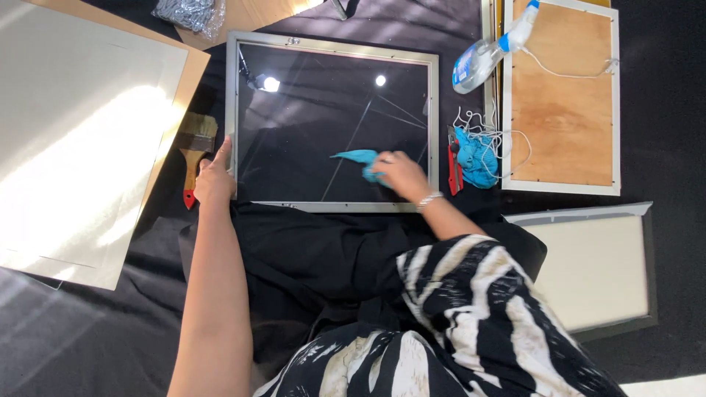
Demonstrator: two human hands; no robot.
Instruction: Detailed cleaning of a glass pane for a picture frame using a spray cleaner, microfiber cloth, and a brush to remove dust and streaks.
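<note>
On 1 glass frame (332, 44): 2 hands, R hand (397, 175) w/ 1 blue cloth (358, 157), L hand (215, 180) on edge.

A picture frame (332, 121) with a pale silver border lies flat on black cloth, its dark glass mirroring two bright lights and a few thin lines. A small turquoise rag (360, 160) rests bunched on the glass near the frame's lower right part, one pointed end trailing toward the left. The frame's near edge touches the dark fabric just below it.
</note>
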